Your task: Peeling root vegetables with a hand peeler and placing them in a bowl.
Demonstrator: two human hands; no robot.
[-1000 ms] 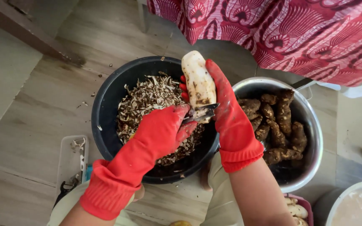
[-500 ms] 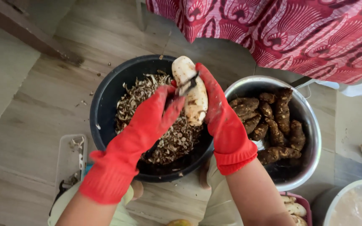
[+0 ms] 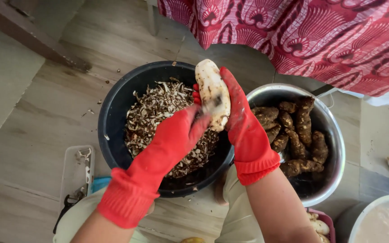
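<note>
Red rubber gloves cover both hands. The right hand [image 3: 241, 121] holds a peeled whitish root [image 3: 212, 93], maybe cassava or taro, with its fingers wrapped tight along one side. The root points up and sits in the air over the black bucket [image 3: 118, 105]. Dark spots of skin are left on it.

The left hand [image 3: 178, 135] is closed like a fist around something small at the low end of the root. It looks like a peeler or a small knife, but the glove hides most of it, so I cannot tell which. This hand touches the root.

The black bucket is full of brown and white peelings [image 3: 151, 114]. Just beside it, on the right, stands a shiny metal bowl [image 3: 334, 135] with brown unpeeled roots [image 3: 300, 135] in it. Both stand on the pale floor [image 3: 32, 135]. Bits of peel lie on the floor near the bucket. A clear plastic tray [image 3: 75, 173] lies at the left, and a white basin [image 3: 379, 220] shows at the bottom right. A red patterned cloth [image 3: 316, 31] hangs at the top.

I think the blade could slip. The root looks wet and smooth, and the right fingers sit very near the cutting spot, so the glove could get cut. The root could also slide out and drop into the peelings and get dirty.
</note>
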